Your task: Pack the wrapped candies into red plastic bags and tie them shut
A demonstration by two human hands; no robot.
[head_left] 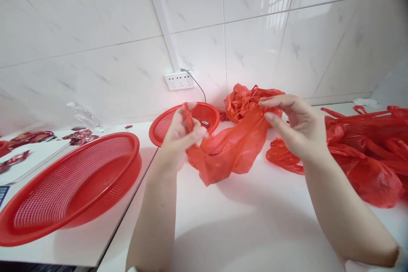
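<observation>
A thin red plastic bag (228, 151) hangs stretched between my two hands above the white table. My left hand (181, 136) is closed around one end of it, with a strip of the bag showing between thumb and fingers. At the opposite end, my right hand (298, 125) pinches the bag's edge between thumb and fingertips. Behind the right end lies a crumpled pile of red plastic bags (242, 100). A smaller crumpled red bag (282, 155) rests on the table below my right hand.
Left stands a large red mesh basket (105, 178); a smaller red basket (204, 112) sits behind my left hand. Several red bags (369, 157) are heaped at right. A clear bottle (84, 117) and red packets (81, 137) lie far left. A power strip (179, 80) is on the wall.
</observation>
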